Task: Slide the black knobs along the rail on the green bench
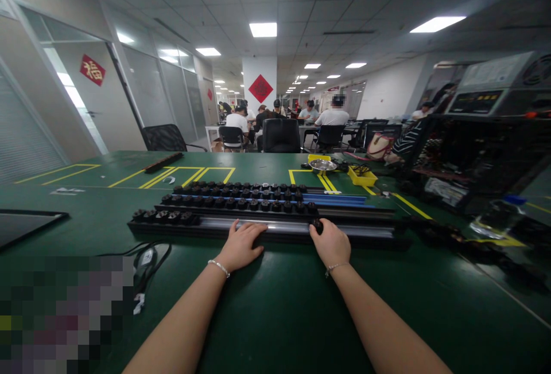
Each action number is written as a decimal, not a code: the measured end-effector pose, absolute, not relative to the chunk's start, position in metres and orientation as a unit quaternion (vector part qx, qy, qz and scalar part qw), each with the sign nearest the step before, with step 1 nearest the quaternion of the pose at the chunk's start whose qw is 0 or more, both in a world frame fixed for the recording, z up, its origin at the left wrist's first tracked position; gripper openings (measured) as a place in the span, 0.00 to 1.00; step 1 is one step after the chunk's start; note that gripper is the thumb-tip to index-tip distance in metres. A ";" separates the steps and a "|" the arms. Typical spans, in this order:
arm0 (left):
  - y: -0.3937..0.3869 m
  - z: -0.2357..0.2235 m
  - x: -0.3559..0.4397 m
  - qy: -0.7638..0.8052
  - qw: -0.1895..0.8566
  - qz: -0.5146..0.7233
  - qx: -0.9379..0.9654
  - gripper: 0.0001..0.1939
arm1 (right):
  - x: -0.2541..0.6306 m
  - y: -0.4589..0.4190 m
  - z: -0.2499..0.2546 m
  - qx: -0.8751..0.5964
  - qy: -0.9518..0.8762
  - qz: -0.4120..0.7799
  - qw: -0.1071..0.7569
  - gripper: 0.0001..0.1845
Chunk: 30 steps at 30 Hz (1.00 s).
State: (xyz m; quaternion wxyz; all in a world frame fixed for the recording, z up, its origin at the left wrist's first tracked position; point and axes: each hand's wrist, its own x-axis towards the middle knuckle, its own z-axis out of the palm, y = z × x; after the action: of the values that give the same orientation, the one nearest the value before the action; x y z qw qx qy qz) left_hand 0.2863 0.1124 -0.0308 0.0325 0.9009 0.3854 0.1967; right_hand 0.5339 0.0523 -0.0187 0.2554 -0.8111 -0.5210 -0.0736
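Observation:
A long black rail with a shiny inner channel lies across the table in front of me. Several round black parts are lined up at its left end. My left hand rests on the near edge of the rail, fingers spread and holding nothing. Farther right, my right hand is closed on a small black knob-like part at the channel; its exact kind is unclear. Just behind run more rails bearing rows of black parts, one with a blue strip.
On the green table stand a metal bowl and a yellow bin at the back right. A cable lies at left near a black tray. Dark equipment fills the right side. People sit at tables beyond.

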 end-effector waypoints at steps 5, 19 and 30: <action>0.113 -0.032 0.286 0.384 0.031 0.199 0.901 0.28 | 0.536 0.051 -0.019 -0.811 -0.518 -0.080 0.260 0.19; 0.112 -0.030 0.287 0.388 0.029 0.192 0.901 0.28 | 0.541 0.051 -0.020 -0.812 -0.515 -0.087 0.259 0.19; 0.111 -0.029 0.286 0.389 0.023 0.185 0.902 0.28 | 0.540 0.052 -0.019 -0.815 -0.509 -0.073 0.267 0.19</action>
State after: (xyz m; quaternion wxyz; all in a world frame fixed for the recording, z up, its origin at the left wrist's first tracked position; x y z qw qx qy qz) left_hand 0.2861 0.1112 -0.0288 0.0230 0.9020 0.3894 0.1852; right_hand 0.5398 0.0517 -0.0185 0.2673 -0.8150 -0.5090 -0.0728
